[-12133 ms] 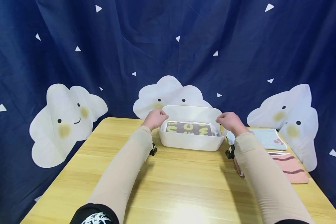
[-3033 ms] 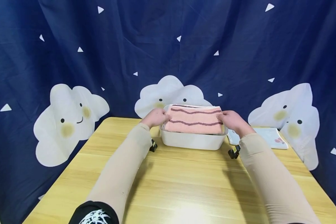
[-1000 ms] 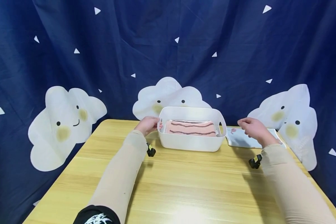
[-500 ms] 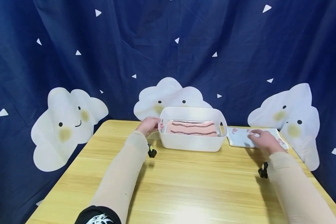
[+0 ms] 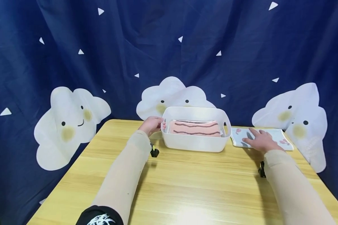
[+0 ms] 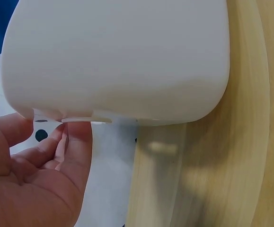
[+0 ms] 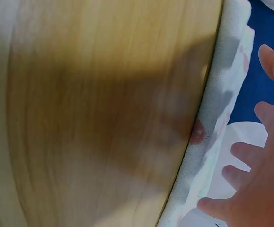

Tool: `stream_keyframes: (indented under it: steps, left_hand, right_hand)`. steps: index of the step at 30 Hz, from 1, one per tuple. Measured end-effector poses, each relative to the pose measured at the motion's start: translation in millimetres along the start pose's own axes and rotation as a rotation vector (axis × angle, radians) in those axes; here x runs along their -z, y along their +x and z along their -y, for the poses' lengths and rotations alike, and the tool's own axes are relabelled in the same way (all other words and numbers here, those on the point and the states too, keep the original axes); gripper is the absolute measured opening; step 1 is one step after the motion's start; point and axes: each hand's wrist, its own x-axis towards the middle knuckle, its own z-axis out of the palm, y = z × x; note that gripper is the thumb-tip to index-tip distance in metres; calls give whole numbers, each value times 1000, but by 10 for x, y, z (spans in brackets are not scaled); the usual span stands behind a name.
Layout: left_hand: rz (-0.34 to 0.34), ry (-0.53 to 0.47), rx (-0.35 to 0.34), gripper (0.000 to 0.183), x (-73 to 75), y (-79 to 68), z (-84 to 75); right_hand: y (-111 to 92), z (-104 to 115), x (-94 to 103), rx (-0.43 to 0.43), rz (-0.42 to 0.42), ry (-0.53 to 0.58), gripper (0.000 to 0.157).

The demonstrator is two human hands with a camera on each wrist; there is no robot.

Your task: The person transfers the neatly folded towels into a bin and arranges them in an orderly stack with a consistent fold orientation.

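Note:
My left hand (image 5: pixel 152 125) holds the left handle of a white plastic basket (image 5: pixel 195 145). In the left wrist view, its fingers (image 6: pixel 77 149) hook into the handle slot, with the thumb at the rim. Inside the basket, a folded pink towel (image 5: pixel 195 129) with wavy brown stripes lies on top; what is under it is hidden. My right hand (image 5: pixel 262 142) is over a folded light-blue towel (image 5: pixel 279 135) with pink motifs, right of the basket. Its fingers are spread, and the right wrist view shows them beside the towel's folded edge (image 7: pixel 207 118), gripping nothing.
The basket and blue towel are near the back edge of a light wooden table (image 5: pixel 191 181). A dark blue curtain (image 5: pixel 124 47) with white clouds and triangles hangs directly behind. Each wrist carries a small black camera.
The pink towel went from the table's right side into the basket, over a brown lettered towel. Both hands let it go; the left took the basket handle, the right moved over the blue towel, spreading its fingers.

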Motion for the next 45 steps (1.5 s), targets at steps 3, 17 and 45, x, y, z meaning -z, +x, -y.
stream_keyframes:
  steps: [3, 17, 45]
  left_hand:
    - [-2, 4, -6, 35, 0, -26, -9]
    - [19, 0, -23, 36, -13, -38, -6]
    - [-4, 10, -15, 35, 10, 8, 29]
  right_hand:
    - [1, 6, 9, -31, 12, 3, 94]
    - [57, -54, -21, -49, 75, 5, 96]
    - [56, 43, -31, -148, 241, -11, 101]
